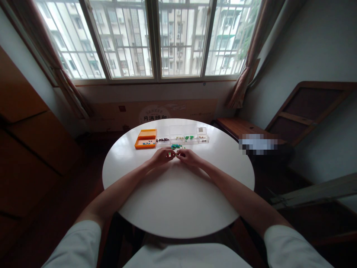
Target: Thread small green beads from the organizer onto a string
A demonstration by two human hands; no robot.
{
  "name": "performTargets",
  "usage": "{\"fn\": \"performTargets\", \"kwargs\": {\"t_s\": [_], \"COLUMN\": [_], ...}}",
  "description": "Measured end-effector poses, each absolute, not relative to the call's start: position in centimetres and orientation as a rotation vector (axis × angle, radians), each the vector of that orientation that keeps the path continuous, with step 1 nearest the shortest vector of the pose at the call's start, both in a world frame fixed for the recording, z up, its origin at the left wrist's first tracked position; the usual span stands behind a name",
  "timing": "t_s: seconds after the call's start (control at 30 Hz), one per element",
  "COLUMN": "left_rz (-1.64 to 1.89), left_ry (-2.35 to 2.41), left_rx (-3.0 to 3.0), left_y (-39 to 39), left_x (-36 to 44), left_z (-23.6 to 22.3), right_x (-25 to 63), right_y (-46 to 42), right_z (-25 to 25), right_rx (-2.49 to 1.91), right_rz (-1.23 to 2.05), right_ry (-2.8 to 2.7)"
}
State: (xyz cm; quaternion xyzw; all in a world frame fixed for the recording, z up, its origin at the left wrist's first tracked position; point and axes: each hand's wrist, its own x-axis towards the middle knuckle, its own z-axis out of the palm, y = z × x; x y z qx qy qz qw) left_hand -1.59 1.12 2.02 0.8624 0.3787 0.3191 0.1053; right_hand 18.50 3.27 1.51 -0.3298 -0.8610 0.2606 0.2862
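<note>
Left hand (163, 156), right hand (189, 158): both pinched narrow, one tiny piece (176, 155) held between; one open orange box (145, 147), one green-blue pile (176, 146) seen beyond.

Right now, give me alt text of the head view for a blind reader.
Left hand and right hand, fingertips close together over a round white table, near a small green-and-blue pile; beyond lie an open orange box and clear trays of small pieces, before a barred window.

2 bare hands (164, 156) meeting, white table (178, 201), orange case (146, 139), small green pieces (176, 146)
</note>
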Motion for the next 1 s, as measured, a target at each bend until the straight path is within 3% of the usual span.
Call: {"fn": "performTargets", "kwargs": {"t_s": [1.0], "left_rz": [0.929], "left_ry": [1.11], "left_rx": [2.555], "left_y": [0.99], "left_x": [-1.59], "left_z": [2.23], "right_x": [18.51], "right_y": [3.17], "right_z": [1.62], "right_rx": [-0.891], "right_rz": [0.678], "right_ry": [-2.307]}}
